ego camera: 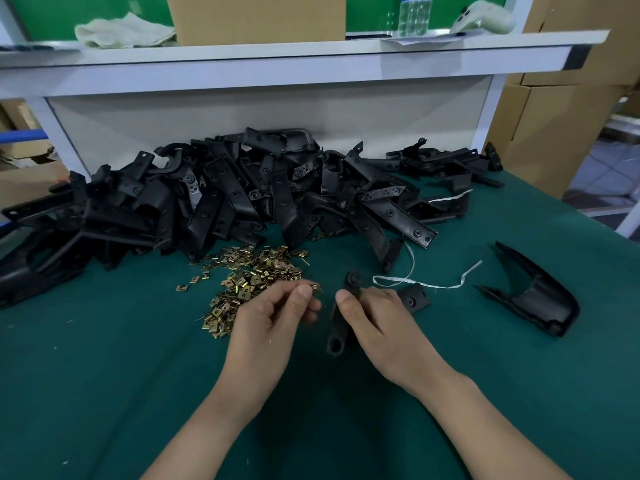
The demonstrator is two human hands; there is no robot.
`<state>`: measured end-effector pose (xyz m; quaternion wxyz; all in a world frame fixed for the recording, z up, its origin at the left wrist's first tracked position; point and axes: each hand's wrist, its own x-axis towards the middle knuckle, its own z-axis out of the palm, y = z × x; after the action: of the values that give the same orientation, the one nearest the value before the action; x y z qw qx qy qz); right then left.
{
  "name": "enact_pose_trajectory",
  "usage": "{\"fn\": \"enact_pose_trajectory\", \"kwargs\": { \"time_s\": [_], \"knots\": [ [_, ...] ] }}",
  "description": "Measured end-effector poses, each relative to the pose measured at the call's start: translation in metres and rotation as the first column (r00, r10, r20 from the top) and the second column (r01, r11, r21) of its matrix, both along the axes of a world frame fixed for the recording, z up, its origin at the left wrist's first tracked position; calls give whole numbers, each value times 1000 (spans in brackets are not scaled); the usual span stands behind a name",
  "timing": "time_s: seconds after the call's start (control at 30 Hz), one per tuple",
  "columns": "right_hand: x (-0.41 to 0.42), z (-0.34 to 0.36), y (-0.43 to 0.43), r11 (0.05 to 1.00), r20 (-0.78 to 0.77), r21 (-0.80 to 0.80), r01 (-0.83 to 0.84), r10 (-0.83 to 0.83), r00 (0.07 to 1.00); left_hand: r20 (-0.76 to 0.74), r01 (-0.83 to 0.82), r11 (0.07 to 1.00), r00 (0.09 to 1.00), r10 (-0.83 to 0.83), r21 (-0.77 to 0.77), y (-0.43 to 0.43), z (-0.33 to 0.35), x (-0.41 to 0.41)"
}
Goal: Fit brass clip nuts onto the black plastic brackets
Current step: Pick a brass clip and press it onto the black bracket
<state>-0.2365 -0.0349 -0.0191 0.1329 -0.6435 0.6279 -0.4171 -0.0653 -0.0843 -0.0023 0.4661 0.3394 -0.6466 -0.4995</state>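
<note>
While the left hand [273,317] pinches one brass clip nut [316,288] in its fingers [304,294], the right hand [377,323] wraps its fingers round a black bracket [337,329] that points up and away over the counter [138,375], with the nut just left of its far end.

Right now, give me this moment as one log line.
left hand: pinches brass clip nut | right hand: grips black plastic bracket | fit: not yet done

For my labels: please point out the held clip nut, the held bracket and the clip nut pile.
held clip nut [316,288]: head view, on its visible brass edge.
held bracket [337,332]: head view, on its lower stem.
clip nut pile [258,271]: head view, on the pile's middle.
</note>
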Motion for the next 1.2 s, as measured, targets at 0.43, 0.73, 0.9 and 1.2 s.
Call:
{"fn": "enact_pose_trajectory", "kwargs": {
  "time_s": [0.43, 0.73, 0.9, 1.2],
  "knots": [
    [-3, -3, -2, 1000, -29, 23, -7, 7, 1000, -40, 56, 995, 998, -53, 82, -1, -1, -1],
    [-3, -4, -2, 995, -192, 94, -31, 48, 980, -66, 39, 992, 997, -31, 117, -4, -3, 0],
    [-2, -3, -2, 995, -205, 88, -43, 61, 977, -25, 61, 993, 998, -59, 101, -2, -3, -1],
    [-1, -5, -4, 996, -254, 83, -35, 55, 966, 12, 75, 993, 997, -77, 93, 1, -2, -5]
  ]
}}
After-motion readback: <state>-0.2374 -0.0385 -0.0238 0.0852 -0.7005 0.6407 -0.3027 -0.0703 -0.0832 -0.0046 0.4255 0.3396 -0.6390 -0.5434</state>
